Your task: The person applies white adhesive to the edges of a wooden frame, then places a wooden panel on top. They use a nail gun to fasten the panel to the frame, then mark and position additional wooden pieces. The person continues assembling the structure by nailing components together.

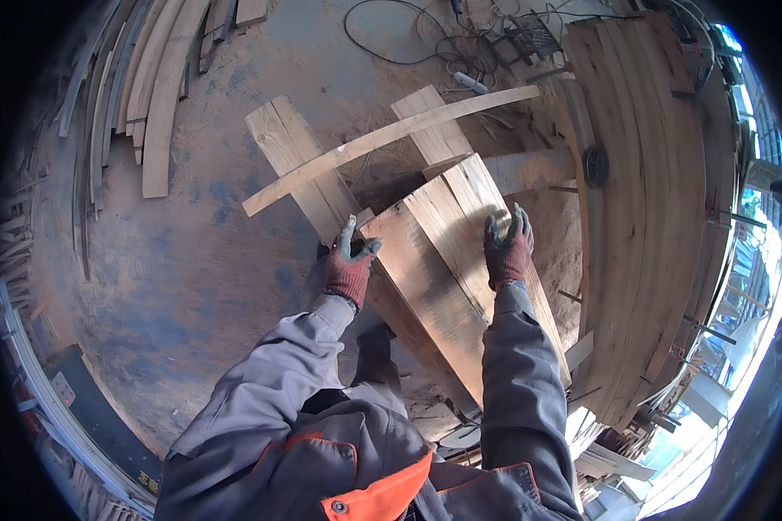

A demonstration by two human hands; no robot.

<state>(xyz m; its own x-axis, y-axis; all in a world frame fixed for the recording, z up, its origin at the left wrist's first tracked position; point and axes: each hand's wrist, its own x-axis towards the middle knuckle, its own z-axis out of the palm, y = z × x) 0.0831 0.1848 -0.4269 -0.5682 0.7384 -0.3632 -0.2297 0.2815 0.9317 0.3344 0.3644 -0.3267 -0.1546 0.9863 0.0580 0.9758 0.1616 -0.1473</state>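
The plank stack, likely heavy, stiff and best held by its long edges, lay against the left hand and under the right hand, set apart, their grip unclear to me.

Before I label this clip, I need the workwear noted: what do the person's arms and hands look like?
The left hand and right hand wear knitted gloves, dark red at the cuffs with greyish-green fingers. Both arms have long, creased grey sleeves. No cables show along them.
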